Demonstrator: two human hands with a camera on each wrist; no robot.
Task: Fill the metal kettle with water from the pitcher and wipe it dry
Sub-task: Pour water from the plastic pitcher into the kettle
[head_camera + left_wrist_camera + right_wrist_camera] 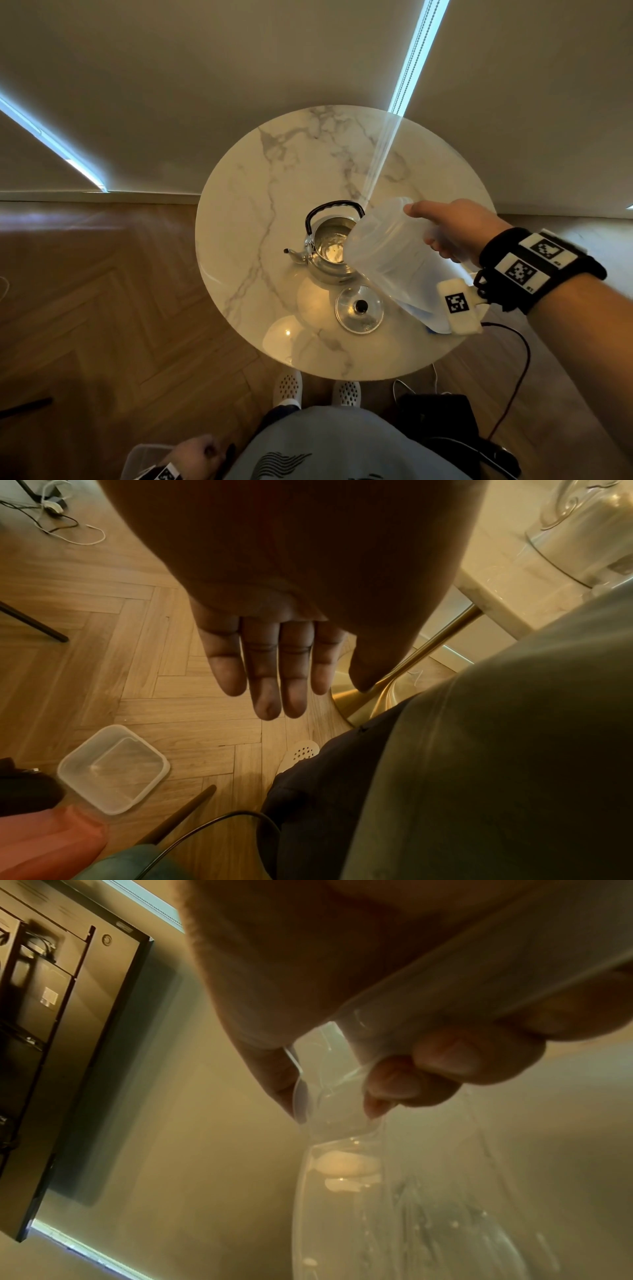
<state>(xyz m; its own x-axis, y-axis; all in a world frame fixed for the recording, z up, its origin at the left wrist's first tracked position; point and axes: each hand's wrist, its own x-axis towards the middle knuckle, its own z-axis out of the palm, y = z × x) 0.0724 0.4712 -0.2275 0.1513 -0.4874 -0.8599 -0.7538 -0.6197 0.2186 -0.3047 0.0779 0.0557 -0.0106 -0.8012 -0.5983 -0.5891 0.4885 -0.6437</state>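
Observation:
The metal kettle (325,253), with a black handle, stands open near the middle of the round marble table (239,212), spout pointing left. Its lid (359,308) lies flat on the table in front of it. My right hand (445,233) grips the handle of a clear plastic pitcher (387,246), which is tipped with its mouth over the kettle's opening. In the right wrist view my fingers (441,1061) curl round the pitcher (394,1204), whose wall is wet with drops. A blue thing (435,323) shows under the pitcher. My left hand (270,669) hangs by my side, fingers straight, holding nothing.
A clear plastic container (113,769) sits on the wooden floor by my left leg. The table's gold pedestal (377,696) stands close to my white shoes (287,387). A black bag (438,411) and cables lie on the floor at the right.

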